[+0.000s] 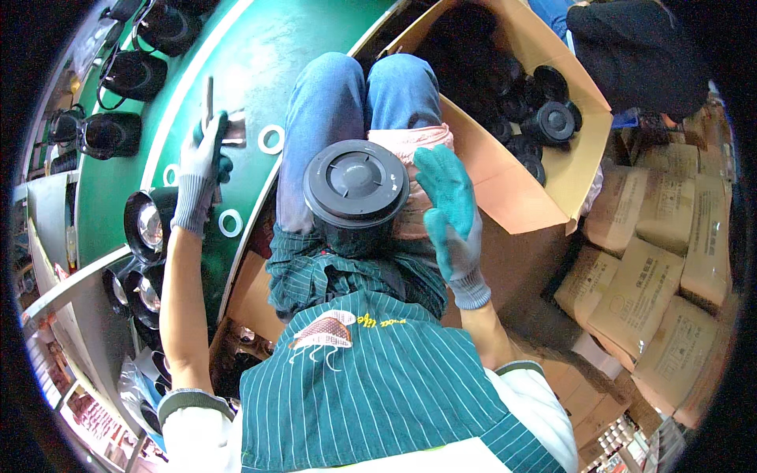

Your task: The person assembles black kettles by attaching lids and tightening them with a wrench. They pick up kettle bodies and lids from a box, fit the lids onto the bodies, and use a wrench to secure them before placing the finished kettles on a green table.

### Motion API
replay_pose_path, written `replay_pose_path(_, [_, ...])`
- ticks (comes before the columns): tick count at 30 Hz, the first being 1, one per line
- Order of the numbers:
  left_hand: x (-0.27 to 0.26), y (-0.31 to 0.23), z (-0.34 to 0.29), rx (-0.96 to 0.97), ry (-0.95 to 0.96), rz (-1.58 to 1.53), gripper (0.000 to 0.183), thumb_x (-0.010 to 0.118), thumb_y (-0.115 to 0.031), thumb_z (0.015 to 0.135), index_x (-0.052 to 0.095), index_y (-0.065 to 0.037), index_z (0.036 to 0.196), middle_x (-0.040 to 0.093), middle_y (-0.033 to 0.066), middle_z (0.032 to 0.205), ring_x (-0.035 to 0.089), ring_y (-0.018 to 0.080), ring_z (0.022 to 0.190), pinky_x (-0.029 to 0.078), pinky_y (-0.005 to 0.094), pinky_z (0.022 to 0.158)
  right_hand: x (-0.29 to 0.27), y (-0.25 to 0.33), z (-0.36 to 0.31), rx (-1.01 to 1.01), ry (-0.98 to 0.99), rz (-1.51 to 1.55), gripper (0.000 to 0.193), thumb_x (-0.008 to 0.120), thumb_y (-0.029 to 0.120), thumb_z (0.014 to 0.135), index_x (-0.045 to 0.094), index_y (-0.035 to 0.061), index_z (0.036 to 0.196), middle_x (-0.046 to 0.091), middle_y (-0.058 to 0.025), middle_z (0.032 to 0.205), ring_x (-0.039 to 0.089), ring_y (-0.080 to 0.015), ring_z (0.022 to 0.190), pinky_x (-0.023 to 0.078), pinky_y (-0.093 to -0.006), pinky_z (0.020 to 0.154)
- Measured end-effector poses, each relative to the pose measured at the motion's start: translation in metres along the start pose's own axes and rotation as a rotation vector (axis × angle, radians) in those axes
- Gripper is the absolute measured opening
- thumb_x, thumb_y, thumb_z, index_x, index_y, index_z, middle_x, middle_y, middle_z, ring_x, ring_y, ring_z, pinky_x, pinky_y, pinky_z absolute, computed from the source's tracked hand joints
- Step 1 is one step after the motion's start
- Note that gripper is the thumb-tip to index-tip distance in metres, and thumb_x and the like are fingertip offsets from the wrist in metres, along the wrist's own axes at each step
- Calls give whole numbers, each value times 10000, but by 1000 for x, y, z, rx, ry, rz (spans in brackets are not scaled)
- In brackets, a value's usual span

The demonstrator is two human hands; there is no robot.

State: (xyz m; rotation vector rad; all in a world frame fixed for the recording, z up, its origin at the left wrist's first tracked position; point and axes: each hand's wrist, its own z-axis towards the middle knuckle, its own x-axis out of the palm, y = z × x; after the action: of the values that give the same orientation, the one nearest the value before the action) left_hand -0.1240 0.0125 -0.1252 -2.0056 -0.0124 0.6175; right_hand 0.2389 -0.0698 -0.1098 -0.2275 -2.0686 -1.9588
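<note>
I sit with a round black plastic housing (356, 189) standing on my lap, its ribbed flat end facing up. My right hand (451, 217), in a teal and grey glove, hovers just right of it with fingers spread, holding nothing. My left hand (203, 162), gloved the same way, reaches out over the green conveyor belt (260, 55) and grips a small metal tool (211, 98) with a flat piece under it. White rings (270, 139) lie on the belt beside that hand.
Black lamp housings (130, 75) line the belt's far side, and more with glass fronts (150, 225) sit near my left elbow. An open cardboard box (544, 177) of black parts stands at my right. Stacked cartons (646, 292) fill the right side. Another person's dark sleeve (631, 47) shows at top right.
</note>
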Motion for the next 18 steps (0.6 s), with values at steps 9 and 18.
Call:
replay_pose_path(9, [3, 37, 0, -43, -78, 123, 353, 668, -416, 965, 650, -65, 1004, 624, 36, 707, 569, 106, 490, 454, 266, 427, 30, 19, 28, -381, 352, -939, 1199, 959, 510, 573, 414, 3, 1513, 397, -232, 1551, 401, -393, 1436, 336, -489, 1183])
replay_pose_path(18, [6, 76, 37, 103, -222, 715, 552, 663, -556, 897, 617, -43, 1095, 704, 220, 902, 706, 398, 890, 531, 500, 780, 37, -2, 16, -471, 403, -1212, 685, 786, 608, 740, 724, 148, 1245, 560, -177, 1441, 469, -432, 1374, 397, -552, 1118])
